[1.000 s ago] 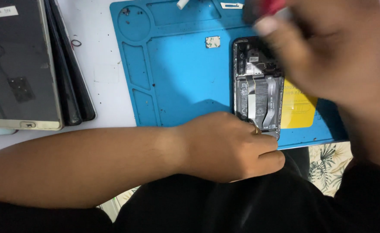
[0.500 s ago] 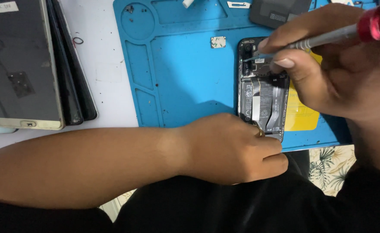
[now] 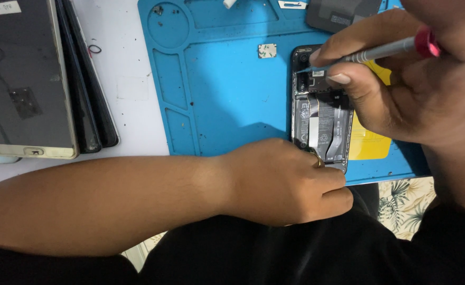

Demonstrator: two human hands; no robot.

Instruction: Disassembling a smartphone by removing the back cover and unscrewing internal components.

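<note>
An opened phone [image 3: 321,124] lies back-up on a blue work mat [image 3: 227,95], its battery and ribbon cables showing. My left hand [image 3: 288,182] rests at the phone's near end and steadies it, a ring on one finger. My right hand [image 3: 401,79] grips a slim grey screwdriver with a red end [image 3: 385,51]. The screwdriver tip touches the upper left part of the phone, near the camera area. A yellow card [image 3: 369,142] lies under the phone's right side.
A small metal plate [image 3: 267,50] lies on the mat above left of the phone. A dark phone part [image 3: 343,13] sits at the mat's top edge. Several dark phones or screens [image 3: 26,84] are stacked on the white table at left.
My right hand came down from above the phone and set the screwdriver tip on the phone's upper left part. My left hand stayed at the phone's near end.
</note>
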